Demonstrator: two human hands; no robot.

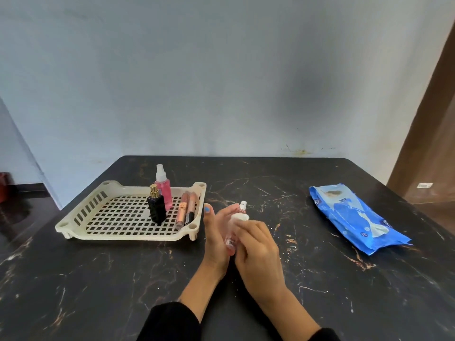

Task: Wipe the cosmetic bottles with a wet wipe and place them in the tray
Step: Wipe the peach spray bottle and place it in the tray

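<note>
- The worktop (295, 279) fills the lower half of the frame, with a wall behind it.
- The tray (81, 219) sits on the worktop at left of centre.
- In the tray's right part stand two bottles: the spray bottle (163, 187) behind, the square bottle (156, 207) just before it.
- Right of these, two tubes (186, 210) lie side by side along the tray's right wall.
- The wipes pack (357, 217) lies at right, well apart from the tray.
- Between tray and pack, at centre, the left hand (216, 239) and right hand (258, 252) hold a small bottle (232, 238) above the worktop.

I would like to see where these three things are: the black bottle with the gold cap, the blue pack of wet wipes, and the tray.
black bottle (157, 209), head view, on its dark body.
blue pack of wet wipes (354, 215), head view, on its top face.
tray (128, 237), head view, on its near rim.
</note>
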